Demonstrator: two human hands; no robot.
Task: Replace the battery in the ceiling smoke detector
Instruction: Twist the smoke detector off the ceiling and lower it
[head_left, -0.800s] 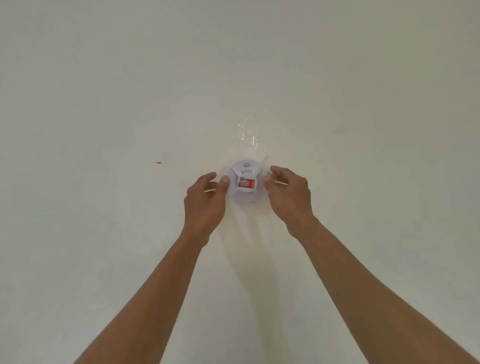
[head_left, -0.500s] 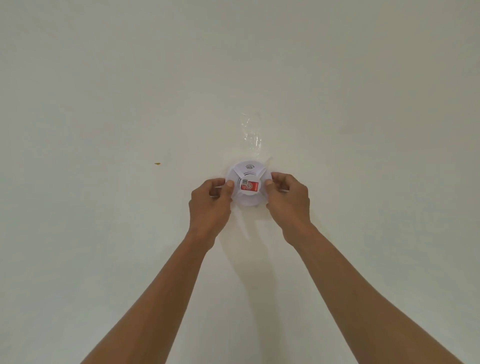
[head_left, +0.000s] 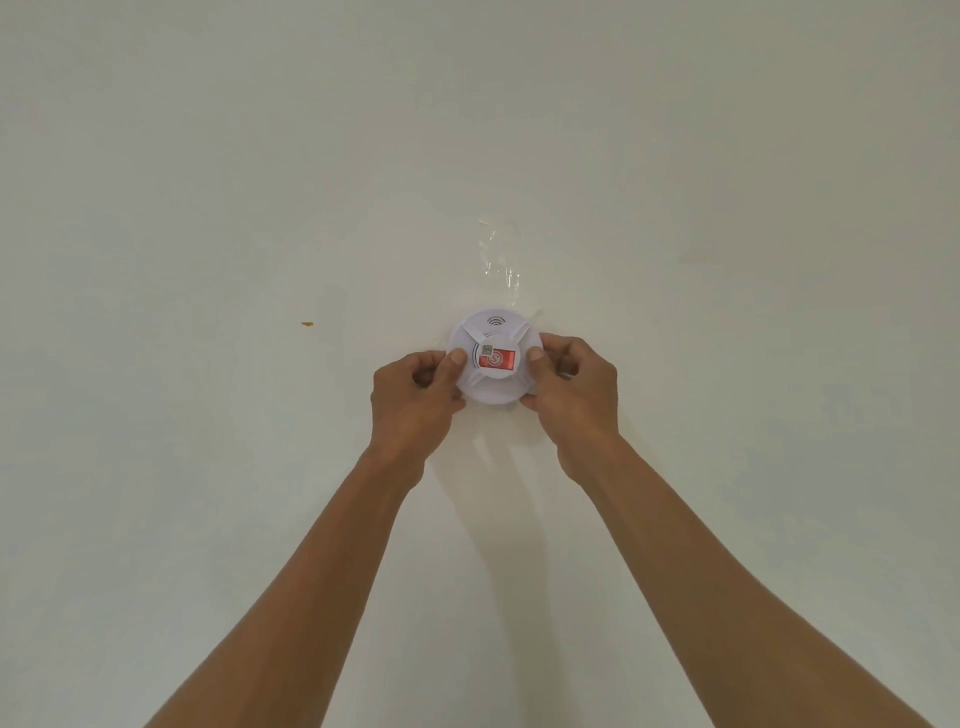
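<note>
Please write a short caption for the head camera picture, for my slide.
Left hand and right hand grip a white smoke detector on the ceiling.

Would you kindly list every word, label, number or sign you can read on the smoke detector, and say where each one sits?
No words or numbers are readable anywhere.
Red label on the middle of the smoke detector: a round white emblem, print too blurred to read.
Small square code at the label's upper left corner: too small to read.
Curved-lines sound sign near the detector's top edge: a symbol, no text.
</note>
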